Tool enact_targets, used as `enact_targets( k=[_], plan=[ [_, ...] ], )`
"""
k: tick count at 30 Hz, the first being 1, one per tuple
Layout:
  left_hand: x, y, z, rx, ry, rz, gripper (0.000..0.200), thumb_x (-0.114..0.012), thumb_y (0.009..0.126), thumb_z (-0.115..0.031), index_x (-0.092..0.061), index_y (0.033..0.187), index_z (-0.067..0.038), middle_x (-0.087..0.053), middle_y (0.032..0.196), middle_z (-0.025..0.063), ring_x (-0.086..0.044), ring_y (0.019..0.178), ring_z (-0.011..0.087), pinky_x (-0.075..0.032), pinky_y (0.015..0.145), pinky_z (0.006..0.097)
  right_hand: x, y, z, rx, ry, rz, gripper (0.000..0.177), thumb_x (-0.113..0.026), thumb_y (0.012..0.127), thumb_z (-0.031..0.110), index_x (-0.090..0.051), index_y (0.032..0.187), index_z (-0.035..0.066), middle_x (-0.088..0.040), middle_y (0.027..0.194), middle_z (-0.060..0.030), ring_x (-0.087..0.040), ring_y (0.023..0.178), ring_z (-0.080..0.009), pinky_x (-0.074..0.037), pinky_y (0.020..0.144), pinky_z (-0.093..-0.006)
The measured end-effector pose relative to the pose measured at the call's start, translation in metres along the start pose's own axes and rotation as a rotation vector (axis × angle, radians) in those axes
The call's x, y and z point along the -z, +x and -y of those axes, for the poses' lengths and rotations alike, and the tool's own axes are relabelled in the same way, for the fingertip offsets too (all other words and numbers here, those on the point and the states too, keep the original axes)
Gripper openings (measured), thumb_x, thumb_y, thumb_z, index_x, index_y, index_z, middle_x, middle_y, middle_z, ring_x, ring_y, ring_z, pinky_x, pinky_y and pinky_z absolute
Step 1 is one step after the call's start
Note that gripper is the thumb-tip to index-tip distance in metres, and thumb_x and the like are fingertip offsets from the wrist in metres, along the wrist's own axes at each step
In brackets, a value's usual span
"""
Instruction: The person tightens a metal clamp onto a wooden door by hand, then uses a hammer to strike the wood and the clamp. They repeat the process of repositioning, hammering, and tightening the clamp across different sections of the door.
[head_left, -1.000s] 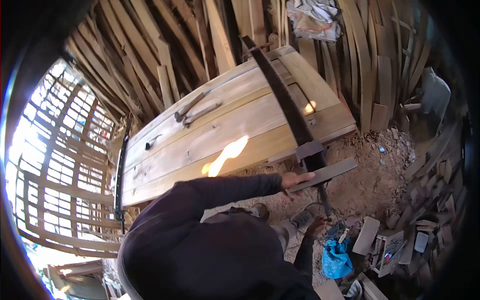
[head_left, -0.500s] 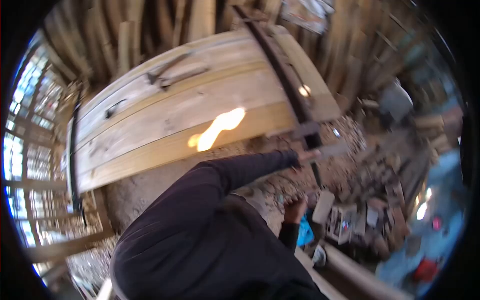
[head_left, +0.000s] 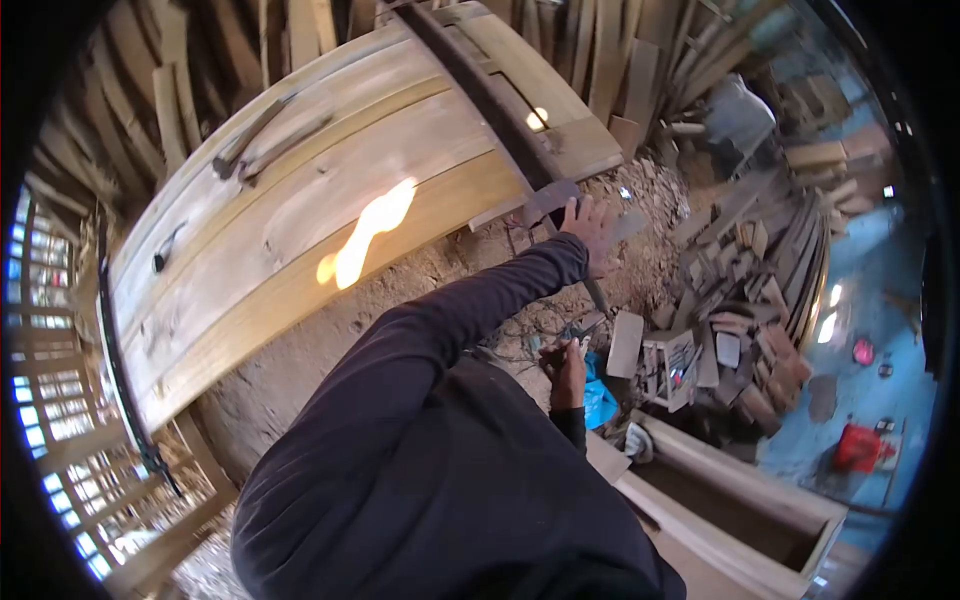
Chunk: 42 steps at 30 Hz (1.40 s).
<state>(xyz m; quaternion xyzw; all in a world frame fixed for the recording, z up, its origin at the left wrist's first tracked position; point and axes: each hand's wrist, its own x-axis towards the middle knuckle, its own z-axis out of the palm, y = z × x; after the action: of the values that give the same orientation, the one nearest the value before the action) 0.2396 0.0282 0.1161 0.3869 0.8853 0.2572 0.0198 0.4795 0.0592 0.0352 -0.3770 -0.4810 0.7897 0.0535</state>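
A long steel bar clamp (head_left: pixel 480 95) lies across a wide panel of joined boards (head_left: pixel 330 185). My left hand (head_left: pixel 594 235) rests with fingers spread at the clamp's near end, by its jaw (head_left: pixel 550 203). A flat greyish piece (head_left: pixel 630 223) sticks out beyond its fingers. The clamp's screw rod (head_left: pixel 596 293) runs down from the jaw towards me. My right hand (head_left: pixel 567 372) is closed below the rod's lower end, close to my body; I cannot tell what is inside its fingers.
A second clamp (head_left: pixel 110 330) spans the panel's left end. A hammer (head_left: pixel 250 135) and another wooden-handled tool (head_left: pixel 285 150) lie on the boards. Wood offcuts (head_left: pixel 745 260) are heaped to the right, near a blue bag (head_left: pixel 598 395) and a wooden box frame (head_left: pixel 740 455). Shavings (head_left: pixel 650 190) cover the ground.
The view has shifted, so the panel and clamp appear further left and higher. My left hand has risen to the clamp's jaw with fingers spread. My right hand stays low and closed.
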Motion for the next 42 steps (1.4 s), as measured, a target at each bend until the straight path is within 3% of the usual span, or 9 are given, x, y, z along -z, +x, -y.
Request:
enact_targets(
  k=[10,17,21,24,28,32,33,36,42],
  plan=[
    [-0.011,0.008,0.008,0.111,-0.138,0.228,0.078,-0.059,0.081,-0.030,-0.022,0.147,-0.009,-0.043,0.139,0.0227,-0.028,0.135,0.0442,-0.020,0.105,0.0664,0.001,0.029,-0.009,-0.243,0.421,0.161,0.038,-0.043,0.098,0.048,-0.046,0.082,0.014,-0.036,0.067,0.0016,-0.034,0.060,-0.0165,-0.036,0.061,-0.0347],
    [-0.018,0.011,0.014,0.099,-0.218,0.181,0.080,-0.062,0.079,-0.025,-0.025,0.147,-0.009,-0.045,0.138,0.0228,-0.028,0.136,0.0443,-0.017,0.106,0.0674,-0.027,0.013,0.104,-0.615,0.578,-0.022,0.026,-0.039,0.095,0.006,-0.037,0.070,0.009,-0.034,0.062,0.0018,-0.034,0.054,-0.0099,-0.032,0.048,-0.0222],
    [-0.013,0.010,0.014,0.125,-0.223,0.168,0.085,-0.066,0.075,-0.025,-0.024,0.148,-0.010,-0.046,0.137,0.0229,-0.028,0.135,0.0448,-0.016,0.105,0.0688,-0.063,-0.028,0.081,0.047,-0.149,-0.059,0.016,-0.058,0.093,0.016,-0.051,0.099,0.003,-0.054,0.073,-0.0044,-0.052,0.061,-0.0144,-0.046,0.057,-0.0253],
    [-0.014,0.006,0.015,0.092,-0.230,0.122,0.090,-0.069,0.071,-0.027,-0.024,0.147,-0.008,-0.047,0.135,0.0240,-0.029,0.134,0.0457,-0.016,0.105,0.0691,-0.065,-0.036,0.047,0.387,-0.387,-0.126,0.045,-0.071,0.086,0.016,-0.045,0.120,0.002,-0.050,0.070,-0.0004,-0.050,0.058,-0.0099,-0.043,0.056,-0.0233],
    [-0.001,0.007,0.014,0.046,-0.199,0.146,0.085,-0.065,0.073,-0.030,-0.026,0.144,-0.005,-0.050,0.130,0.0255,-0.036,0.129,0.0476,-0.022,0.101,0.0675,-0.051,-0.008,0.009,0.853,-0.448,-0.201,0.020,-0.074,0.084,0.013,-0.055,0.085,0.007,-0.044,0.069,0.0034,-0.037,0.062,-0.0062,-0.035,0.058,-0.0234],
    [-0.013,0.021,0.011,-0.004,-0.037,0.212,0.080,-0.059,0.077,-0.034,-0.027,0.142,-0.001,-0.057,0.118,0.0246,-0.046,0.122,0.0418,-0.028,0.094,0.0603,-0.015,0.014,0.010,1.166,-1.197,-0.699,0.033,-0.068,0.088,0.031,-0.054,0.068,0.008,-0.047,0.058,-0.0074,-0.046,0.050,-0.0206,-0.036,0.048,-0.0358],
    [-0.005,0.023,0.008,-0.008,-0.022,0.251,0.080,-0.059,0.077,-0.035,-0.027,0.142,0.000,-0.057,0.117,0.0242,-0.047,0.121,0.0399,-0.027,0.095,0.0590,-0.037,-0.007,0.040,1.456,-1.428,-0.696,0.037,-0.065,0.089,0.036,-0.055,0.066,0.008,-0.050,0.060,-0.0112,-0.051,0.053,-0.0290,-0.038,0.047,-0.0410],
    [0.011,0.039,0.000,0.074,-0.036,0.349,0.081,-0.058,0.079,-0.037,-0.026,0.141,0.002,-0.059,0.117,0.0227,-0.049,0.119,0.0351,-0.025,0.100,0.0545,-0.045,0.008,0.058,1.776,-1.241,-0.674,0.037,-0.054,0.094,0.029,-0.051,0.064,0.009,-0.045,0.057,-0.0086,-0.050,0.053,-0.0300,-0.039,0.049,-0.0427],
    [-0.001,0.046,0.005,0.035,-0.155,0.337,0.085,-0.061,0.079,-0.043,-0.026,0.144,-0.001,-0.065,0.107,0.0214,-0.054,0.115,0.0382,-0.013,0.111,0.0569,-0.020,0.050,0.046,1.631,-1.003,-0.248,0.037,-0.040,0.095,0.014,-0.035,0.059,0.007,-0.036,0.053,-0.0102,-0.042,0.046,-0.0293,-0.034,0.046,-0.0398]
  ],
)
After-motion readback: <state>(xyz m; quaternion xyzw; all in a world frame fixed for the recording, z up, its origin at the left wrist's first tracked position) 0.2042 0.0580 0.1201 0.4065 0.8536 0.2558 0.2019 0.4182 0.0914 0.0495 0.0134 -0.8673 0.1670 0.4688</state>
